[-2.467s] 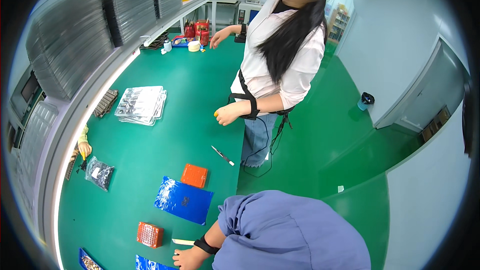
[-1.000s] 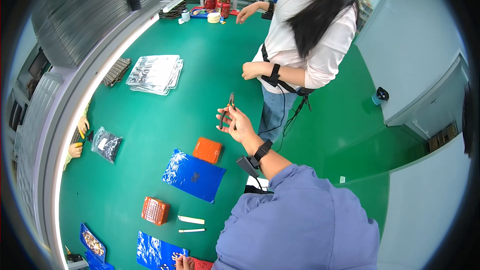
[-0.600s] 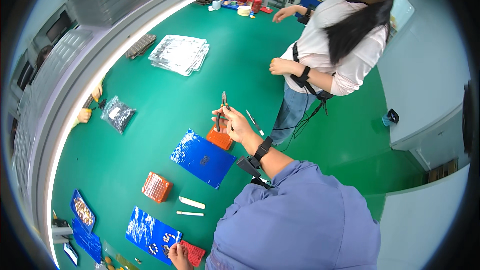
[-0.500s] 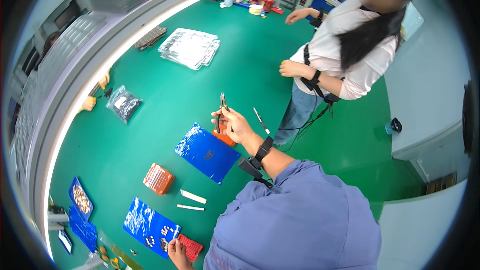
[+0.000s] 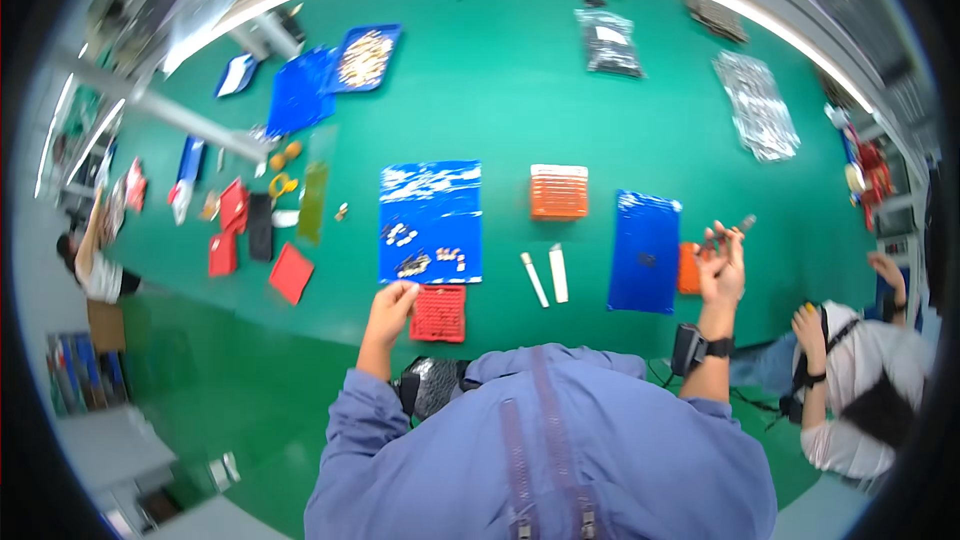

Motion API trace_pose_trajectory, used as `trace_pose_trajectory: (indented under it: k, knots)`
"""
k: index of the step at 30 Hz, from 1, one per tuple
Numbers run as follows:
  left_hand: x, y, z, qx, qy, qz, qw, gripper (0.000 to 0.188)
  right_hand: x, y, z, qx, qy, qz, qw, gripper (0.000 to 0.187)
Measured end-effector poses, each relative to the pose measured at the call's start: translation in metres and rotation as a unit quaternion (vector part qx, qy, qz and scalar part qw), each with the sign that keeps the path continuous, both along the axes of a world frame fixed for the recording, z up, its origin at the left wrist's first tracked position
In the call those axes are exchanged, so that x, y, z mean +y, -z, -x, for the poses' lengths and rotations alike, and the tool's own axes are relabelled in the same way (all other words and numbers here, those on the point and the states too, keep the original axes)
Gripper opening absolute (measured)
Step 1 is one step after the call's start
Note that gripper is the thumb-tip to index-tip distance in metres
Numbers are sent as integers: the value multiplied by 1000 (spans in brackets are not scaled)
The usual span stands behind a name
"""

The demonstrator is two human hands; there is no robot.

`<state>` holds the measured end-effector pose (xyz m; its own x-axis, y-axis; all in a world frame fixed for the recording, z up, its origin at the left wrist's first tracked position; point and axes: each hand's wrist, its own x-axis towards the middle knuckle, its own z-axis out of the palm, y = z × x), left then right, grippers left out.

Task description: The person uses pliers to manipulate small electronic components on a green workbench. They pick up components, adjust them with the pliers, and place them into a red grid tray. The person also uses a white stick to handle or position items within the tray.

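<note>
My right hand (image 5: 722,275) is raised at the right, past a blue sheet (image 5: 644,255) and above an orange block (image 5: 690,268). Its fingers close round a pair of cutting pliers (image 5: 747,224), blurred now; the earlier frame shows black handles. At the near edge, my left hand (image 5: 390,318) has thumb and finger pinched beside a red perforated tray (image 5: 438,314). Whatever sits in that pinch is too small to make out. Just beyond lies another blue sheet (image 5: 430,215) bearing small white pieces (image 5: 400,234) and dark pieces (image 5: 413,264).
An orange block with rows of holes (image 5: 559,192) stands mid-table, near two pale strips (image 5: 558,273). A blue tray of small parts (image 5: 367,58) and a bagged dark pack (image 5: 611,43) lie farther off. Red pouches (image 5: 291,273) are leftward; a co-worker (image 5: 865,385) stands right.
My view has swung left, and the table appears turned. The right hand still has the pliers, now tilted to the right. The left hand stays by the red tray.
</note>
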<state>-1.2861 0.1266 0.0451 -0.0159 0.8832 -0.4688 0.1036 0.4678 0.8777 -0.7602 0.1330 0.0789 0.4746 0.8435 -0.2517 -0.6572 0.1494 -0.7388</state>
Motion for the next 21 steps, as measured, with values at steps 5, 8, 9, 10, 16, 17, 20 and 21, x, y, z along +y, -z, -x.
trace_pose_trajectory:
  k: [5, 8, 9, 10, 16, 17, 20, 21]
  knots:
    - [44, 7, 75, 151, -34, -56, 986, 10, 7, -18, 29, -45, -22, 64, 997, 16]
    - [83, 30, 122, 250, -89, -51, 963, 12, 14, -31, 57, -91, -114, 74, 987, 16]
    - [97, 33, 125, 285, -98, -52, 952, 13, 15, -35, 69, -119, -153, 83, 978, 16]
    - [109, 37, 128, 319, -106, -53, 940, 14, 16, -39, 84, -146, -192, 92, 966, 15]
    - [144, 63, 128, 458, -96, -55, 882, 14, 18, -59, 164, -432, -441, 34, 786, 13]
    - [145, 64, 125, 463, -102, -50, 879, 13, 17, -60, 174, -451, -451, 27, 770, 12]
    - [149, 62, 118, 462, -125, -26, 878, 13, 20, -60, 188, -468, -502, 4, 727, 13]
    - [150, 61, 117, 460, -134, -17, 878, 14, 20, -59, 191, -466, -502, 2, 728, 13]
